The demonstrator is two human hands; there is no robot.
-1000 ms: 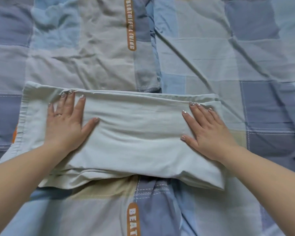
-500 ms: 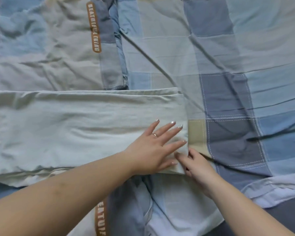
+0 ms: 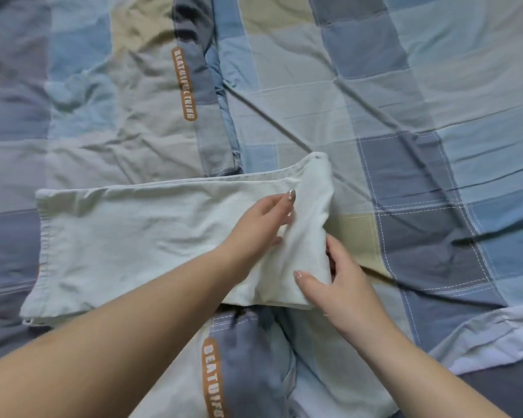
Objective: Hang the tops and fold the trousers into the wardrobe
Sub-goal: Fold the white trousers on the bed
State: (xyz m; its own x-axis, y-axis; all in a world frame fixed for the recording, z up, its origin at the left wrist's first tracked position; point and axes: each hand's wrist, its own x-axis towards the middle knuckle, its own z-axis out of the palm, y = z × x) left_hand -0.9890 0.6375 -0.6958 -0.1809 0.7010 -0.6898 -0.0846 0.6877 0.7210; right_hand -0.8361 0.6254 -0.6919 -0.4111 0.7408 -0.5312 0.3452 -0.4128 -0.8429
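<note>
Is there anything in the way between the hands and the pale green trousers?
No. Both hands are already on the trousers. The left hand and the right hand grip the raised right end, nothing between. The wardrobe is not in view, so that path cannot be judged.

Pale green trousers (image 3: 127,236) lie folded into a long flat band across the patchwork bed cover, lengthwise left to right. The left end lies flat, its stitched hem showing along the edge. The right end is lifted off the cover and curling back over the band, its corner standing up, the fabric there rumpled and whiter underneath.
</note>
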